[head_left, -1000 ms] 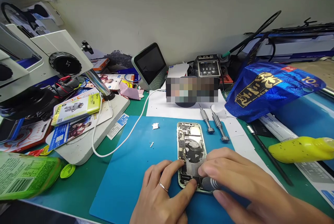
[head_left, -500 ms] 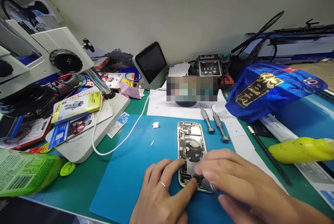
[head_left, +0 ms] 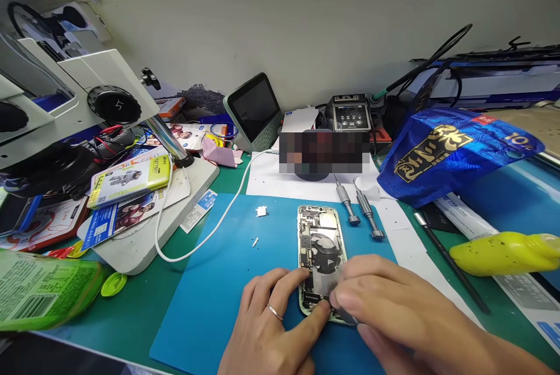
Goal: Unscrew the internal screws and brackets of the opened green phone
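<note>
An opened phone (head_left: pixel 322 246) with bare inner parts lies on the blue mat (head_left: pixel 210 299). My left hand (head_left: pixel 277 322), a ring on one finger, steadies its lower left part; the index fingertip presses by the left edge and the thumb sits near the bottom. Over the phone's lower right corner is my right hand (head_left: pixel 394 305), fingers pinched together and slightly blurred. What they hold is hidden; a greyish thing shows just below them. A small white metal piece (head_left: pixel 261 211) and a tiny silver piece (head_left: pixel 255 242) lie left of the phone.
Two screwdrivers (head_left: pixel 347 203) lie beyond the phone. At right are a blue pouch (head_left: pixel 429 159), a black rod (head_left: pixel 452 264) and a yellow bottle (head_left: pixel 503 253). A white cable (head_left: pixel 205 241) curves across the mat's left side, near a microscope stand (head_left: pixel 175 229).
My right hand has shifted slightly down over the phone's lower right corner, its fingers drawn closer together. The left hand and phone stay in place.
</note>
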The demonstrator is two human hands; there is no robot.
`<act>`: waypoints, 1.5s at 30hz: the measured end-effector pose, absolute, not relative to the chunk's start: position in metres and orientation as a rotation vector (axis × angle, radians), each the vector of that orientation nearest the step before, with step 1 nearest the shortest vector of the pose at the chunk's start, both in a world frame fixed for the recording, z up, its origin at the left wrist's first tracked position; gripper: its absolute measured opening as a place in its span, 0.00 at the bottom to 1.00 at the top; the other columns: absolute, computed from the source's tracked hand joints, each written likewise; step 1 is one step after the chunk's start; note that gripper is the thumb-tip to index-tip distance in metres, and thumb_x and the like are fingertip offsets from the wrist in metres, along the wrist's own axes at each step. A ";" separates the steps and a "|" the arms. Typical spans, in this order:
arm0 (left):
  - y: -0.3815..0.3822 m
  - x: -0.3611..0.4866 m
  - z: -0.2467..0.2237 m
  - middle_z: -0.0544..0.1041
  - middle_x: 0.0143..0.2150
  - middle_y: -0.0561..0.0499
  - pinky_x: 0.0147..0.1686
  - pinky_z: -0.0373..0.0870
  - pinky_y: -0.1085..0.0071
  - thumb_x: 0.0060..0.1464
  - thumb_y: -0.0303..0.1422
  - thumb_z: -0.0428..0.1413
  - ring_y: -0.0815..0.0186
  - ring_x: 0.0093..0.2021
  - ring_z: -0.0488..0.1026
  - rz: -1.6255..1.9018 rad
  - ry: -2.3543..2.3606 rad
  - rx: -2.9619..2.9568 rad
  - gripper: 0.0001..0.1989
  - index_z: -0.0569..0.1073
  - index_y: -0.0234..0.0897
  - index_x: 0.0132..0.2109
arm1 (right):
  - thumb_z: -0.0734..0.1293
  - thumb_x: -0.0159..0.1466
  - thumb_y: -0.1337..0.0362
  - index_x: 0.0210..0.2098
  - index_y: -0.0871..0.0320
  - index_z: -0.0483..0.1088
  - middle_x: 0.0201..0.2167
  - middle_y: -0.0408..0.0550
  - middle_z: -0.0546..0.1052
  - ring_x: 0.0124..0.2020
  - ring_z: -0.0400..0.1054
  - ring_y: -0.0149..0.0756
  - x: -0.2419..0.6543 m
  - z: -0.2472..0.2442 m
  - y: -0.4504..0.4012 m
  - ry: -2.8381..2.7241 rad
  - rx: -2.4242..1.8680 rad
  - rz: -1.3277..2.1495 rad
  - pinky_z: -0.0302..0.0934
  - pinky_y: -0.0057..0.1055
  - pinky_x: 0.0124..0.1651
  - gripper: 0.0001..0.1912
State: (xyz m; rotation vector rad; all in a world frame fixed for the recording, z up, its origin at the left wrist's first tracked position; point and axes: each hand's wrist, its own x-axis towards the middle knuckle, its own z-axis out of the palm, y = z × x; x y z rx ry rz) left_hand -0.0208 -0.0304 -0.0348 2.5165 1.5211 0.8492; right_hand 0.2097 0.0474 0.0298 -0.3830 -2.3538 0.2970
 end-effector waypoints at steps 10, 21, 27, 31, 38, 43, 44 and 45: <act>-0.031 -0.018 -0.026 0.70 0.65 0.45 0.60 0.70 0.51 0.56 0.22 0.52 0.52 0.62 0.65 0.902 1.474 2.434 0.26 0.78 0.45 0.59 | 0.62 0.70 0.75 0.63 0.60 0.62 0.45 0.52 0.80 0.50 0.76 0.33 0.213 0.021 0.052 -2.304 -0.354 0.456 0.71 0.33 0.57 0.23; -0.034 -0.023 -0.011 0.67 0.68 0.44 0.61 0.64 0.50 0.64 0.23 0.51 0.52 0.64 0.60 0.701 1.432 2.340 0.24 0.75 0.43 0.63 | 0.64 0.63 0.82 0.71 0.55 0.60 0.47 0.49 0.79 0.45 0.74 0.35 0.209 0.022 0.058 -2.274 -0.285 0.637 0.74 0.37 0.48 0.38; -0.035 -0.024 -0.013 0.68 0.67 0.44 0.60 0.64 0.51 0.64 0.23 0.51 0.51 0.64 0.61 0.723 1.438 2.344 0.23 0.76 0.42 0.62 | 0.67 0.67 0.76 0.72 0.54 0.59 0.44 0.46 0.78 0.43 0.73 0.35 0.206 0.017 0.057 -2.307 -0.277 0.519 0.71 0.39 0.46 0.36; -0.035 -0.025 -0.012 0.68 0.67 0.44 0.60 0.63 0.50 0.65 0.23 0.51 0.51 0.64 0.61 0.706 1.431 2.355 0.22 0.77 0.42 0.62 | 0.64 0.64 0.80 0.72 0.56 0.59 0.55 0.48 0.77 0.52 0.73 0.36 0.206 0.019 0.057 -2.313 -0.326 0.546 0.71 0.38 0.54 0.38; -0.036 -0.025 -0.011 0.69 0.67 0.44 0.60 0.63 0.50 0.66 0.24 0.51 0.50 0.64 0.61 0.725 1.468 2.356 0.21 0.78 0.42 0.60 | 0.67 0.65 0.77 0.73 0.52 0.57 0.58 0.48 0.77 0.44 0.74 0.34 0.210 0.015 0.060 -2.332 -0.335 0.521 0.71 0.37 0.48 0.39; -0.035 -0.024 -0.010 0.69 0.67 0.44 0.61 0.62 0.51 0.66 0.24 0.51 0.52 0.65 0.61 0.717 1.455 2.356 0.20 0.78 0.40 0.60 | 0.69 0.64 0.77 0.74 0.51 0.55 0.61 0.49 0.76 0.49 0.75 0.36 0.207 0.014 0.060 -2.331 -0.344 0.537 0.72 0.38 0.51 0.43; -0.035 -0.024 -0.010 0.69 0.67 0.44 0.60 0.62 0.51 0.66 0.24 0.51 0.52 0.65 0.61 0.713 1.451 2.359 0.20 0.78 0.40 0.60 | 0.68 0.64 0.78 0.75 0.50 0.54 0.61 0.49 0.76 0.50 0.75 0.36 0.206 0.014 0.059 -2.323 -0.353 0.550 0.72 0.37 0.51 0.43; -0.035 -0.024 -0.010 0.69 0.68 0.44 0.60 0.63 0.51 0.66 0.24 0.51 0.51 0.65 0.61 0.707 1.452 2.358 0.20 0.77 0.40 0.60 | 0.68 0.65 0.78 0.75 0.50 0.53 0.60 0.49 0.76 0.49 0.76 0.35 0.206 0.014 0.059 -2.313 -0.365 0.566 0.73 0.36 0.51 0.43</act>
